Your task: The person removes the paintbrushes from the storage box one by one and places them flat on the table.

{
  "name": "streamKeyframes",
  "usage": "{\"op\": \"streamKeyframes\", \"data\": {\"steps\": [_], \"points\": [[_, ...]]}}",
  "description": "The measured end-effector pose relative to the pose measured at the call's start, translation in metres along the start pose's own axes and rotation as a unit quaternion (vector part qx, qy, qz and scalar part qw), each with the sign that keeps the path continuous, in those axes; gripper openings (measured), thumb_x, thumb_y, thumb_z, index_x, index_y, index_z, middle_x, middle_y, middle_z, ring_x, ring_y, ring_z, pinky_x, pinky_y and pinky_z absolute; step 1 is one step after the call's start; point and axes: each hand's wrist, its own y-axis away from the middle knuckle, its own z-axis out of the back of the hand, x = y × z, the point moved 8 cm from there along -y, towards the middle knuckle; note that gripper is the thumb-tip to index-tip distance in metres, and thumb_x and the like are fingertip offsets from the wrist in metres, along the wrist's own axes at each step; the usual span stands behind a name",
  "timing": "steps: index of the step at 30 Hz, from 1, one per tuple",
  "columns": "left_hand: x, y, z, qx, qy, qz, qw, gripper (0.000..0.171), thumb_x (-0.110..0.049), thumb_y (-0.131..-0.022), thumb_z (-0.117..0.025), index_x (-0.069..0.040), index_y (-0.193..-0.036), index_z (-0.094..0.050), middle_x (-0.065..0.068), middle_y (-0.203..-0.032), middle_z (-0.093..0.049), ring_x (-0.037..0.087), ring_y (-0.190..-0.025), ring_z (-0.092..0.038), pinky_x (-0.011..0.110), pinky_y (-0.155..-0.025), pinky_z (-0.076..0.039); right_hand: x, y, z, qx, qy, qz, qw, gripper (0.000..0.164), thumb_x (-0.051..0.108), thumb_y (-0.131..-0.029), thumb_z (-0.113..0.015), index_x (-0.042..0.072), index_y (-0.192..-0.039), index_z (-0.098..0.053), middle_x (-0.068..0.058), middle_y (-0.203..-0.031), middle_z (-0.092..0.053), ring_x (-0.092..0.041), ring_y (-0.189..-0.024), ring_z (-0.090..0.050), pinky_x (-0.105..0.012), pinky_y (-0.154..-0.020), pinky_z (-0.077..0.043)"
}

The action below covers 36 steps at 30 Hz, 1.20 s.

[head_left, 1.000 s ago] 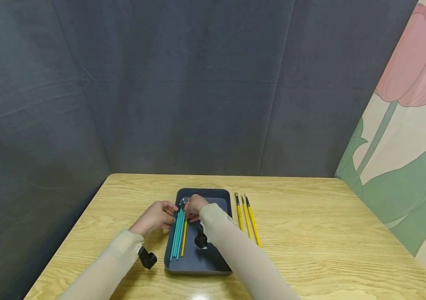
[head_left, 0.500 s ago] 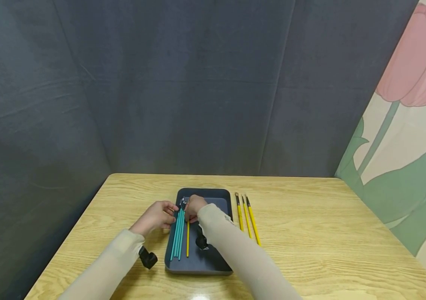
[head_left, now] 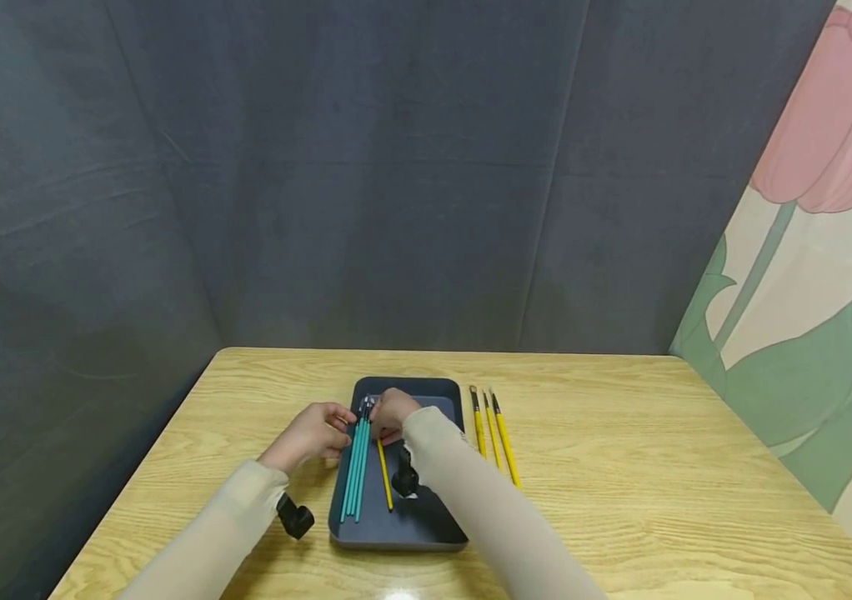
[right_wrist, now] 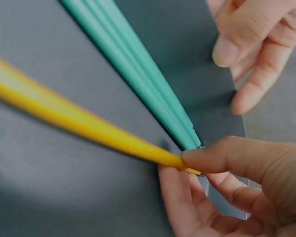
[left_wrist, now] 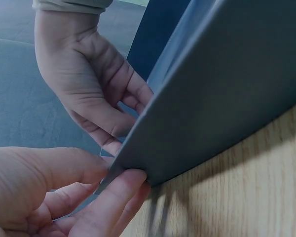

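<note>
A dark grey tray [head_left: 388, 542] lies on the table, its long sides running away from me. My left hand [head_left: 312, 435] pinches its left rim, thumb inside and fingers against the outer wall [left_wrist: 187, 113] in the left wrist view. Inside the tray my right hand [head_left: 392, 413] pinches a yellow-handled paintbrush [right_wrist: 84, 118] between thumb and fingers, near the ferrule end. The brush's handle [head_left: 386, 483] slants toward the near right; its bristles are hidden by the hand. Several teal-handled paintbrushes [head_left: 354, 475] lie side by side along the tray's left wall, just left of the yellow one.
Three more yellow-handled paintbrushes [head_left: 493, 433] lie on the wooden table [head_left: 659, 467] to the right of the tray, partly behind the right sleeve [head_left: 486, 508]. A dark curtain [head_left: 396, 183] hangs behind the table, and a tulip-patterned wall covering [head_left: 809, 250] is at the right.
The near end of the yellow paintbrush has swung right, away from the teal ones, while my right hand stays almost in place. My left hand has not moved from the tray rim.
</note>
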Motion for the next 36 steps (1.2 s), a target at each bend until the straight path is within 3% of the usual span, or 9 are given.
{"op": "streamKeyframes", "data": {"steps": [5, 12, 18, 24, 31, 36], "points": [[0.0, 0.0, -0.001, 0.002, 0.003, -0.001, 1.0, 0.035, 0.011, -0.083, -0.061, 0.006, -0.118, -0.058, 0.02, -0.102, -0.054, 0.02, -0.073, -0.058, 0.034, -0.062, -0.056, 0.001, 0.007, 0.006, 0.015, -0.045, 0.012, 0.999, 0.025, -0.014, -0.078, -0.067, -0.007, -0.101, -0.064, -0.007, -0.075, -0.055, -0.019, -0.064, -0.055, -0.037, -0.069, -0.059], [0.0, -0.002, -0.001, -0.008, -0.001, 0.006, 1.0, 0.033, 0.011, -0.081, -0.063, 0.003, -0.113, -0.061, 0.018, -0.101, -0.055, 0.02, -0.072, -0.057, 0.032, -0.061, -0.056, 0.005, 0.017, 0.02, 0.06, -0.093, 0.037, 0.993, 0.031, -0.012, -0.081, -0.063, -0.006, -0.111, -0.061, -0.008, -0.083, -0.056, -0.017, -0.066, -0.055, -0.039, -0.076, -0.058], [0.0, -0.001, -0.001, -0.004, 0.0, 0.004, 1.0, 0.033, 0.011, -0.081, -0.063, 0.004, -0.113, -0.06, 0.019, -0.102, -0.054, 0.02, -0.073, -0.057, 0.032, -0.061, -0.056, 0.009, 0.029, 0.034, 0.088, -0.101, 0.06, 0.989, 0.035, -0.005, -0.086, -0.061, -0.004, -0.121, -0.057, -0.01, -0.092, -0.06, -0.017, -0.074, -0.06, -0.041, -0.085, -0.056], [0.0, -0.001, 0.001, -0.008, 0.002, 0.004, 1.0, 0.035, 0.011, -0.08, -0.063, 0.005, -0.114, -0.06, 0.02, -0.103, -0.054, 0.02, -0.072, -0.056, 0.031, -0.061, -0.055, 0.017, 0.043, 0.051, 0.11, -0.152, 0.089, 0.978, 0.035, -0.007, -0.087, -0.058, -0.003, -0.122, -0.053, -0.008, -0.091, -0.059, -0.016, -0.078, -0.062, -0.047, -0.094, -0.051], [0.002, -0.002, 0.0, -0.012, 0.006, 0.002, 0.9999, 0.033, 0.012, -0.081, -0.063, 0.005, -0.113, -0.06, 0.017, -0.1, -0.053, 0.02, -0.071, -0.056, 0.032, -0.061, -0.055, 0.021, 0.058, 0.077, 0.121, -0.184, 0.118, 0.968, 0.039, -0.008, -0.088, -0.056, -0.004, -0.126, -0.049, -0.005, -0.094, -0.055, -0.014, -0.08, -0.062, -0.041, -0.09, -0.054], [0.003, -0.002, 0.0, -0.017, 0.007, 0.006, 0.9998, 0.033, 0.013, -0.081, -0.063, 0.004, -0.113, -0.06, 0.018, -0.101, -0.053, 0.02, -0.072, -0.056, 0.032, -0.061, -0.055, 0.019, 0.068, 0.101, 0.106, -0.193, 0.143, 0.965, 0.036, -0.01, -0.088, -0.055, -0.003, -0.123, -0.05, -0.005, -0.094, -0.055, -0.013, -0.079, -0.062, -0.037, -0.082, -0.056]]}}
